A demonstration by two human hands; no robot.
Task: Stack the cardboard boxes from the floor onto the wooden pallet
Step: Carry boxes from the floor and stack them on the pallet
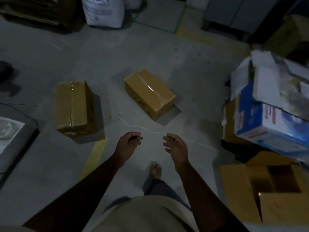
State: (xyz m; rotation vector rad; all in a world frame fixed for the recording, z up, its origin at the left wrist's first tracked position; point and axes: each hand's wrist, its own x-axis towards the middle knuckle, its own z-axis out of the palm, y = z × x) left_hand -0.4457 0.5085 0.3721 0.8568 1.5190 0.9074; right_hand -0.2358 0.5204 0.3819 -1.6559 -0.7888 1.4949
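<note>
Two taped brown cardboard boxes lie on the grey concrete floor ahead of me. One box (73, 106) is to the left, the other box (149, 93) is in the middle and turned at an angle. My left hand (127, 144) and my right hand (175, 146) are stretched out in front of me above the floor, short of both boxes. Their fingers are loosely curled and hold nothing. No wooden pallet shows clearly in this dim view.
A white string (150, 129) lies across the floor just beyond my hands. An open empty carton (270, 185) and a pile of blue-and-white boxes (267, 118) crowd the right side. A white sack (103, 12) stands at the back. Yellow floor tape (93, 158) runs near my left arm.
</note>
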